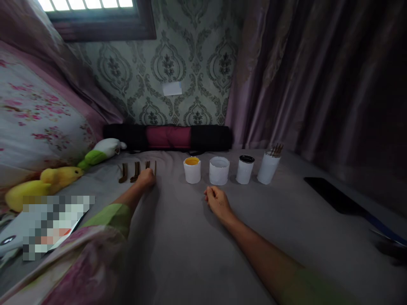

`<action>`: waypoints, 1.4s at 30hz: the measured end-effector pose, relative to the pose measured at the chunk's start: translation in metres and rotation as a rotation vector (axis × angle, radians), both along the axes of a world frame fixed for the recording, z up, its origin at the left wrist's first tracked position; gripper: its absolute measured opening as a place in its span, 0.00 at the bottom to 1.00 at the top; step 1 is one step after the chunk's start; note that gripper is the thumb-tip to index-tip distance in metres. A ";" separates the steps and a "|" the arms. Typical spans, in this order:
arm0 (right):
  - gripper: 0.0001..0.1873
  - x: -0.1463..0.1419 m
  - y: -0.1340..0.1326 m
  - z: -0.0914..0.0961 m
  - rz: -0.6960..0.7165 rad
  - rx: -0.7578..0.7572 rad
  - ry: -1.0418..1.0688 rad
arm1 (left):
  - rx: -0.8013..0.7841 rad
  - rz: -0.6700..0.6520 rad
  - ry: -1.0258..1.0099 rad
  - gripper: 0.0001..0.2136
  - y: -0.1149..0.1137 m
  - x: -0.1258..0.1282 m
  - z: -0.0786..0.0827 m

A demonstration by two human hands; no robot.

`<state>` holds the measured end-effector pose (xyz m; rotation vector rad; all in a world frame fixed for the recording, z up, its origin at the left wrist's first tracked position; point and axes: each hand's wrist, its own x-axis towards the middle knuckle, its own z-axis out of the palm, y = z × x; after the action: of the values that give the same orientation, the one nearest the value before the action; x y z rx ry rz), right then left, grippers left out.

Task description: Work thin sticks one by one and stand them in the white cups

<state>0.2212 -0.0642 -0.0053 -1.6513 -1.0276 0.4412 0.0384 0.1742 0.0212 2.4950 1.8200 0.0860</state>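
Note:
My left hand (146, 178) is closed at the row of slim brown pieces. What its fingers hold, if anything, is hidden from me. One thin brown stick (155, 167) shows just right of its knuckles, and more brown tips (147, 164) rise behind it. Further left lie two small groups of similar brown pieces, dark and thicker at the near end: one group (124, 173) and another group (135, 173). My right hand (219, 202) rests on the grey sheet with its fingers curled in and nothing visible in them. Just beyond it stands a white cup (219, 173) with a pale inside.
Beside that cup stand a white cup with yellow inside (192, 173), a white cup with a black top (245, 171) and a taller white cup (269, 169) holding brown sticks. A black flat object (330, 195) lies right; plush toys (60, 178) lie left. A black-and-maroon roll (168, 137) lines the wall.

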 end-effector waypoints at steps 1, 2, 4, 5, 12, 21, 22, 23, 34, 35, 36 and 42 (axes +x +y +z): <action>0.17 0.000 0.000 0.000 0.001 0.002 0.000 | 0.001 -0.001 0.000 0.13 0.000 0.000 0.000; 0.17 0.000 0.000 0.000 0.004 0.004 0.001 | 0.003 -0.001 0.000 0.14 -0.001 0.000 0.000; 0.17 0.000 0.000 -0.001 0.010 0.006 0.005 | 0.011 0.003 0.001 0.14 -0.002 0.000 0.000; 0.17 0.001 0.000 -0.001 0.012 0.008 0.006 | 0.014 0.004 0.001 0.15 -0.003 0.000 0.000; 0.18 0.002 0.000 -0.004 0.028 0.012 -0.016 | 0.028 0.008 -0.011 0.15 -0.005 -0.001 0.000; 0.18 0.002 0.002 -0.006 0.045 0.028 -0.012 | 0.031 -0.009 -0.039 0.15 -0.005 -0.001 0.000; 0.18 0.002 0.002 -0.006 0.046 0.030 -0.014 | 0.032 -0.006 -0.043 0.15 -0.006 -0.001 0.000; 0.18 0.002 0.002 -0.006 0.045 0.028 -0.015 | 0.032 -0.002 -0.048 0.15 -0.006 -0.001 0.000; 0.19 0.002 0.002 -0.004 0.044 0.014 -0.013 | 0.044 0.063 -0.132 0.14 -0.014 -0.001 0.002; 0.19 0.002 0.002 -0.004 0.043 0.013 -0.012 | 0.044 0.069 -0.144 0.13 -0.015 -0.001 0.003; 0.19 0.002 0.002 -0.004 0.040 0.012 -0.013 | 0.043 0.075 -0.158 0.13 -0.015 -0.001 0.003; 0.18 0.001 0.001 -0.001 0.025 -0.004 -0.018 | 0.032 0.091 -0.279 0.09 -0.013 -0.002 0.007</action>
<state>0.2222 -0.0633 -0.0059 -1.6500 -1.0625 0.4456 0.0364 0.1608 0.0280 2.2799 1.8246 0.4460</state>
